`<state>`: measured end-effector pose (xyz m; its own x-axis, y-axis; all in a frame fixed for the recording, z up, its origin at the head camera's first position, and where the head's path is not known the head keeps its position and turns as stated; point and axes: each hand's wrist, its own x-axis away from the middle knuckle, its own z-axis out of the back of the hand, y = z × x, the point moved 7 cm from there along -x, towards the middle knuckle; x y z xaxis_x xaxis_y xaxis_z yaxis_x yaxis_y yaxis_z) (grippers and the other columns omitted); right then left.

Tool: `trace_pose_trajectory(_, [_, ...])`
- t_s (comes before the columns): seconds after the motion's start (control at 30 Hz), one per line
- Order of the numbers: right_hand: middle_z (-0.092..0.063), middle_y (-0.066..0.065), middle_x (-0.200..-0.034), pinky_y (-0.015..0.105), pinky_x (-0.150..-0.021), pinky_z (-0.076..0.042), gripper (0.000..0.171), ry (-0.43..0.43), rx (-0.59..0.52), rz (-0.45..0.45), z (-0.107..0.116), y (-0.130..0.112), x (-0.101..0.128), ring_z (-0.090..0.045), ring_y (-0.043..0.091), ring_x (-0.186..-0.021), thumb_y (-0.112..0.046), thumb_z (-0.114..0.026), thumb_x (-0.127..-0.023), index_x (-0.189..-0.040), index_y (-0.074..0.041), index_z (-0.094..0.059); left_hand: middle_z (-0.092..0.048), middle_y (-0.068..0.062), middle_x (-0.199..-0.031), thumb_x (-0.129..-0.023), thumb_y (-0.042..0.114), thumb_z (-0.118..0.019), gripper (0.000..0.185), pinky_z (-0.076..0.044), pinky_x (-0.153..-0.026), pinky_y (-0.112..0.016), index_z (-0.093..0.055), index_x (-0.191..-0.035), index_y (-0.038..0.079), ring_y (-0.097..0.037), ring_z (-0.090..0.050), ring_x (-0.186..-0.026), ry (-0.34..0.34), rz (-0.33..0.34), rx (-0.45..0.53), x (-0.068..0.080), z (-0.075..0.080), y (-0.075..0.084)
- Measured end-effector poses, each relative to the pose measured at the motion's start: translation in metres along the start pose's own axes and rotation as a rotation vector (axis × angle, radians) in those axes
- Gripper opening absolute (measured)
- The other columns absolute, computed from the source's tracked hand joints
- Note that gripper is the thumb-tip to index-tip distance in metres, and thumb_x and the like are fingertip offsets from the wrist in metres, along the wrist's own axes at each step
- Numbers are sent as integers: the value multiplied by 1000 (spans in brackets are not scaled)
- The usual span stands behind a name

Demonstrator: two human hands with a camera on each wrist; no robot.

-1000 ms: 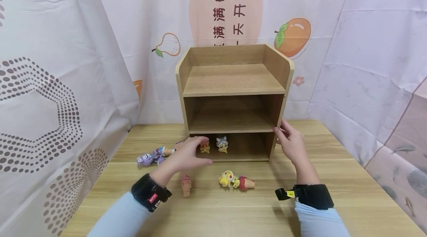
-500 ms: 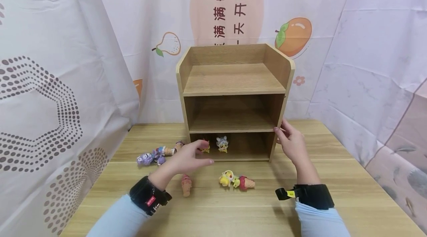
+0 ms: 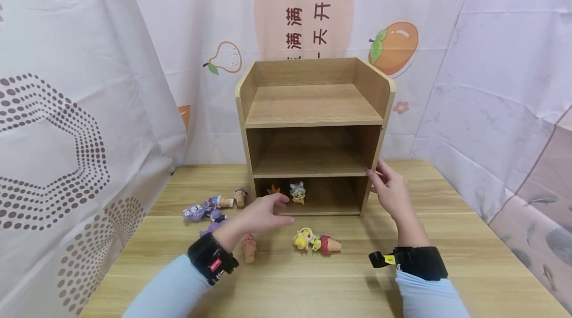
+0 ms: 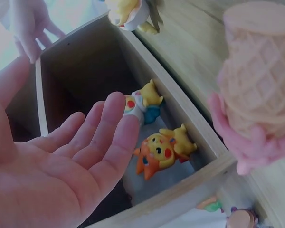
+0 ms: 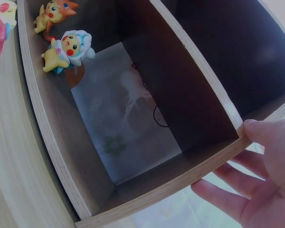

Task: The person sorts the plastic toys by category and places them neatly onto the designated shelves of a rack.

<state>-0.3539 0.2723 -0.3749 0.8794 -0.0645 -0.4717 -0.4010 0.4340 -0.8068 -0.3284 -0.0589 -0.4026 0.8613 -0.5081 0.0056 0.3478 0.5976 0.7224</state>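
My left hand hovers palm inward at the front of the wooden shelf, its fingers spread and holding nothing. On the bottom level stand an orange-hooded yellow figurine, partly covered by my fingers in the head view, and a white-and-blue-hooded yellow figurine just right of it. With my right hand I hold the shelf's right side panel, thumb on its front edge and fingers along the outside.
On the table before the shelf lie a pink ice-cream-cone toy, a yellow figurine and a red-topped cone toy. Several purple and cone-shaped toys are grouped at the left. A printed curtain hangs behind.
My left hand has shifted right along the bottom level, covering more of the orange-hooded figurine and uncovering toys at the left. The right hand keeps its place on the side panel.
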Motion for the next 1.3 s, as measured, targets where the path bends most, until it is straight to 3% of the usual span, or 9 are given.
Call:
trace_pose_trajectory(0.33, [-55,29,-140,18,-70,-56,54,-14,11,-14,0,1,0,-58,42,-124,-21,-56,-106,-156,-8,-41,-62,-16,-132,-89,44,-76,71,-49,-98,-44,-53,-142,2,-33,-61,-119,-106,25,-52,-12,-21,6])
trace_pose_trajectory(0.7, [-55,29,-140,39,-76,-59,54,-15,13,-11,0,-1,1,-57,42,-124,-23,-57,-106,-156,-10,-41,-65,-14,-127,-86,41,-80,71,-49,-98,-43,-56,-139,0,-26,-62,-116,-181,89,-106,-19,-43,6])
trace_pose_trajectory(0.93, [-55,28,-140,41,-77,-58,54,-11,7,-11,1,0,1,-57,42,-124,-23,-57,-106,-156,-10,-42,-72,-9,-115,-87,41,-78,62,-53,-89,-36,-63,-131,0,-20,-67,-104,-214,79,-226,-27,-54,4])
trace_pose_trajectory(1.13, [-55,28,-141,40,-76,-59,54,-13,13,-13,1,0,1,-58,42,-124,-23,-57,-106,-156,-9,-42,-71,-8,-116,-87,41,-77,56,-53,-88,-34,-67,-126,2,-18,-66,-103,-226,76,-319,-32,-60,6])
trace_pose_trajectory(1.3, [-53,27,-143,40,-77,-59,54,-18,19,-19,1,0,1,-57,42,-125,-24,-56,-106,-156,-10,-40,-69,-3,-103,-86,35,-77,45,-52,-77,-30,-70,-116,3,-14,-61,-87,-244,66,-339,-34,-64,9])
